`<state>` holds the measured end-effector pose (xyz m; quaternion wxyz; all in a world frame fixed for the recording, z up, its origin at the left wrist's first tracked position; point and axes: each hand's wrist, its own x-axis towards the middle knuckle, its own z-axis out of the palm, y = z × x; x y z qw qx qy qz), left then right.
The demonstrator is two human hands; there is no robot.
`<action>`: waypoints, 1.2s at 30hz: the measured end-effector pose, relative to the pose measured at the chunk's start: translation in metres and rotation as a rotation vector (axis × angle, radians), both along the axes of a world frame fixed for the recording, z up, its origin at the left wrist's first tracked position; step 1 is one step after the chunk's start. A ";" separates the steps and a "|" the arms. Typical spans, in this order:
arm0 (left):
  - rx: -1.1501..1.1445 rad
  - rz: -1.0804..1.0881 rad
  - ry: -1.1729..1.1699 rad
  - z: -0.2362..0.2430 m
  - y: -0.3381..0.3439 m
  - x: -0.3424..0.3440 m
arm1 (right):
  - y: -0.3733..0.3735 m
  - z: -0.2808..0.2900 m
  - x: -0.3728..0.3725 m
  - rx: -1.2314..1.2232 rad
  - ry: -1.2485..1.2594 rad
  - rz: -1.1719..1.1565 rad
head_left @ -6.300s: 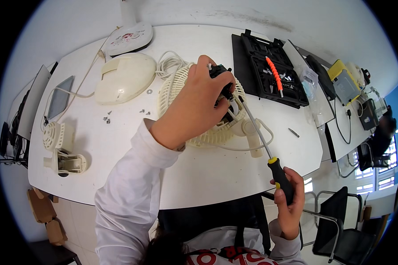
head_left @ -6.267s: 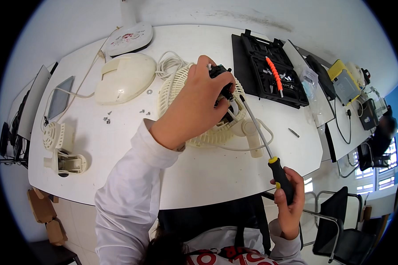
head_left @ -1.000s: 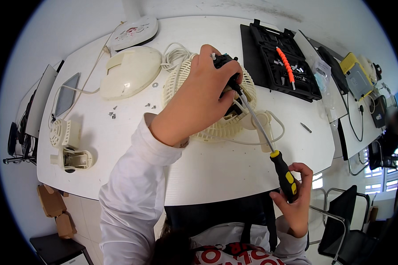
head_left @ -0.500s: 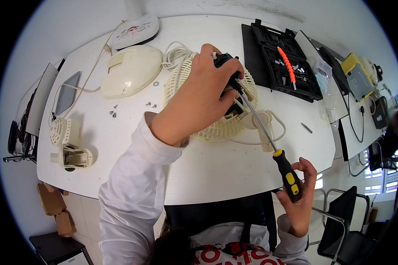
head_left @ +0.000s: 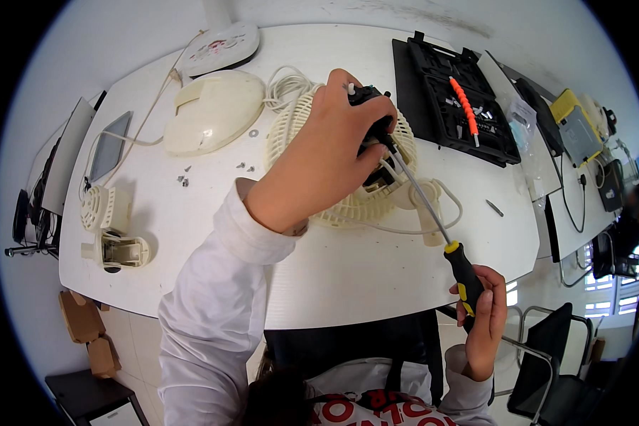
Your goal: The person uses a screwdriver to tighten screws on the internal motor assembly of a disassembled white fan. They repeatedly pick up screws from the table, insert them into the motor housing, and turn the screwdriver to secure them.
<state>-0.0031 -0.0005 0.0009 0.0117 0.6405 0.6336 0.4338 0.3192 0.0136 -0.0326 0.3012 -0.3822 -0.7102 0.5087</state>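
Observation:
A cream fan with a ribbed round grille lies in the middle of the white table. Over it, my left hand is closed around the fan's black motor part, thumb and fingers wrapped on its sides. My right hand, at the table's near right edge, grips the black and yellow handle of a long screwdriver. The shaft slants up to the motor part under my left hand. Its tip is hidden there. Beside the grille lies a cream stem with a pale cord looping around it.
A cream rounded cover and loose screws lie left of the fan, with cream housing pieces farther left. At the back right sits an open black tool case with an orange flexible shaft. A small bit lies to the right.
My right hand has shifted its grip on the screwdriver handle, its fingers now wrapping further around it, and the handle has turned. My left hand stays on the motor part.

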 end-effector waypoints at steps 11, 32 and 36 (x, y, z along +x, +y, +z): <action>0.020 -0.015 -0.053 0.002 0.002 -0.003 | 0.002 -0.007 0.007 0.012 0.063 -0.062; -0.047 -0.040 -0.020 0.003 -0.001 0.001 | 0.005 -0.013 0.005 0.029 0.069 -0.074; -0.082 -0.067 -0.038 0.006 -0.003 0.001 | 0.004 -0.012 0.003 0.032 0.075 -0.066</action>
